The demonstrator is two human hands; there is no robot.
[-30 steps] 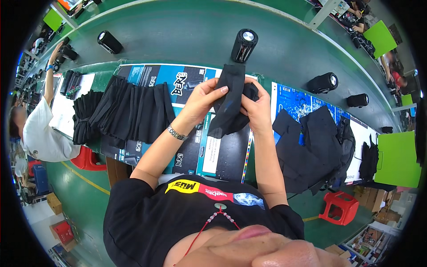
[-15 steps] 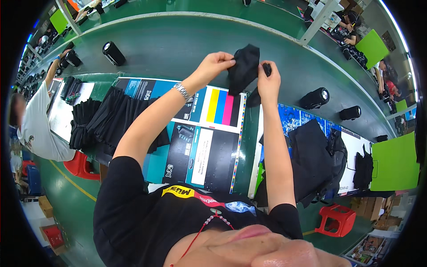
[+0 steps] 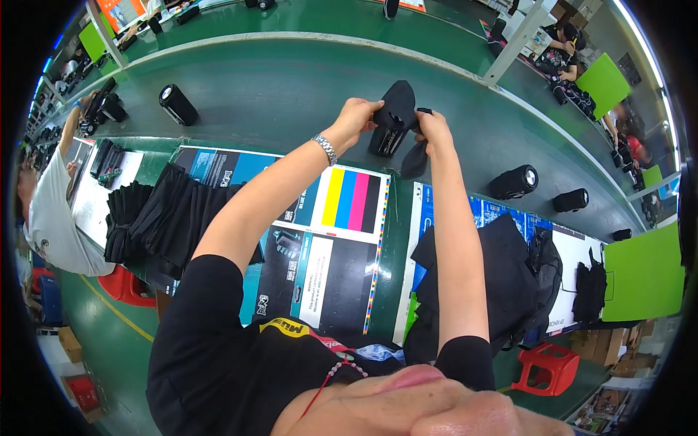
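Over the green work surface, my left hand (image 3: 356, 120) pinches the left edge of a black cloth pouch (image 3: 398, 99). My right hand (image 3: 435, 131) is closed on the pouch's right side, where a dark flap (image 3: 414, 161) hangs below the fingers. Just beneath the cloth stands a black cylindrical speaker (image 3: 386, 142), its top hidden by the fabric. Whether the cloth touches it I cannot tell. To the left lies a pile of black cloth pieces (image 3: 174, 211); more black cloth (image 3: 480, 276) is heaped beside my right forearm.
More cylindrical speakers stand on the green surface, one at left (image 3: 177, 105) and two at right (image 3: 515, 182). Printed sheets (image 3: 352, 200) cover the near bench. A co-worker in a white shirt (image 3: 62, 218) reaches from the left. A red stool (image 3: 549, 369) stands at lower right.
The pouch and both hands have come over the speaker, which now shows below the cloth. My right hand has moved slightly left and down. The view has shifted a little.
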